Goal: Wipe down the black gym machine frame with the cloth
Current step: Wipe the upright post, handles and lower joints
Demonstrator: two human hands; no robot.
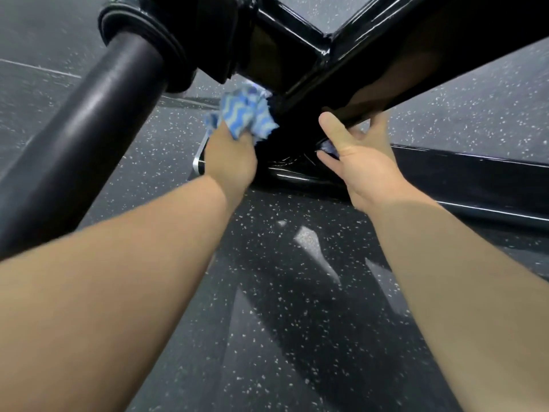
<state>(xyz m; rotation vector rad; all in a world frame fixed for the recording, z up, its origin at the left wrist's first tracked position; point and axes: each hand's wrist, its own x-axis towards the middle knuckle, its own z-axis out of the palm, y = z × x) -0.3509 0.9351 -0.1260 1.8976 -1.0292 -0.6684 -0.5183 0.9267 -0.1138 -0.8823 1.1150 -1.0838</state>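
While the left hand [230,156] clutched the bunched blue cloth [243,114] against the low joint of the black frame [285,162], the right hand [362,153] curled its fingers round the lower edge of the slanted beam [416,63]. A scrap of cloth showed beside its palm.

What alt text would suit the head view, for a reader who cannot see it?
A person's left hand grips a crumpled blue wavy-striped cloth against a glossy black metal machine frame, near the joint where its beams meet. The right hand holds the lower edge of a slanted beam; a dark speckled rubber floor lies below.
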